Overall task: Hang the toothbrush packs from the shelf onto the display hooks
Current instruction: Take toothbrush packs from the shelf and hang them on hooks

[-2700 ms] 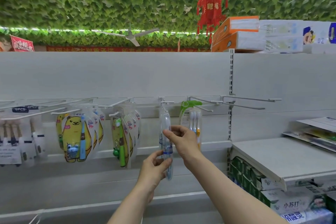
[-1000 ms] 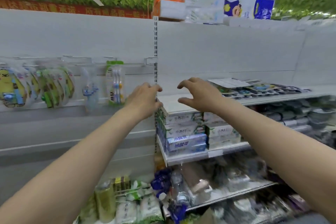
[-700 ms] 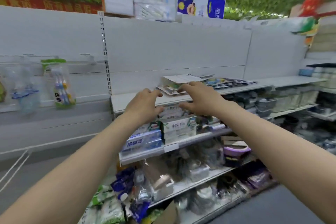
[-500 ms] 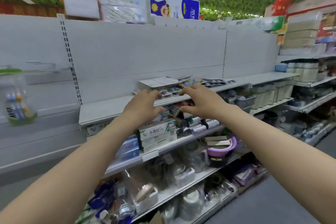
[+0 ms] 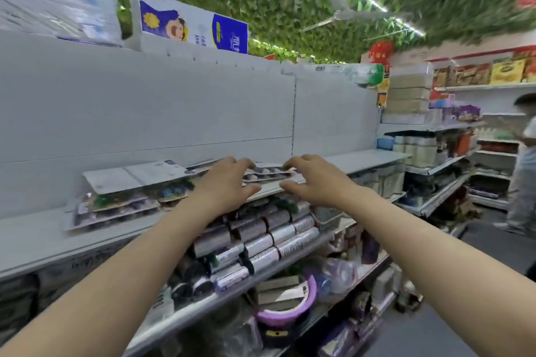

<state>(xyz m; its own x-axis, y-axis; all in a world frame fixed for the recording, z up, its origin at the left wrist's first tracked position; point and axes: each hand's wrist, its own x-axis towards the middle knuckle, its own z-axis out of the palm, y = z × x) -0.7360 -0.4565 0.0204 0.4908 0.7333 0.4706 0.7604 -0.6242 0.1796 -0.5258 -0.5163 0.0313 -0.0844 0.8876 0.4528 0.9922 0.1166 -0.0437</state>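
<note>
Grip check: left hand [image 5: 227, 182], right hand [image 5: 317, 180] spread wide, empty, over toothbrush packs [image 5: 268, 173]. Risk imo: sloppy grab drags loose stack off shelf [image 5: 365, 158] edge.

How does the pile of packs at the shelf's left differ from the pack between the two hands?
The left pile is several packs stacked, a plain white card on top; the pack between the hands shows a row of bumps upward. No fingers reach the left pile; the left hand and right hand both reach toward the pack between the hands. Both lie flat on the grey shelf.
</note>
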